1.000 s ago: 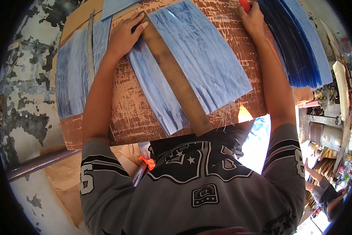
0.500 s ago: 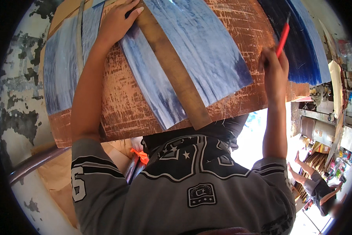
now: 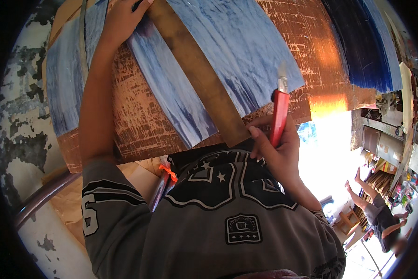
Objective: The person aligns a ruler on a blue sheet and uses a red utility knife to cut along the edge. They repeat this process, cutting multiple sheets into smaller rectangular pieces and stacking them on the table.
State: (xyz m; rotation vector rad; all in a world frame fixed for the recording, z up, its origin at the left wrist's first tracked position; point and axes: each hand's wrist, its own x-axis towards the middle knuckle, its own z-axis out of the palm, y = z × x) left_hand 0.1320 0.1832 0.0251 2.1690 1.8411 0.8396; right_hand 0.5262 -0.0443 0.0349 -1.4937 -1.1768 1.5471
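Right hand: the right hand [image 3: 278,149] was at about four o'clock from the middle of the view, near the board's close edge, fingers clenched round a red-handled knife [image 3: 279,114] whose short pale blade pointed up toward twelve.
Left hand: the left hand [image 3: 123,18] lay at eleven o'clock, fingers spread and pressing flat on the far end of the wooden straightedge [image 3: 197,69]; it gripped nothing.
Straightedge: a long, flat, dull brown strip, worn smooth, ran slantwise from eleven down to five, its near end just beside the knife hand.
Blue sheets: a streaky blue sheet [image 3: 241,46], thin with pale brush-like marks, lay to the right of the strip; a narrower blue piece [image 3: 169,93] lay on its left, and another [image 3: 64,79] sat out at nine o'clock.
Board: the brown board [image 3: 139,121] beneath was scored all over with fine cut lines.
Room: a peeling, blotchy wall [image 3: 18,116] stood at nine; at four o'clock another person [image 3: 381,214] sat low among cluttered goods in bright daylight.
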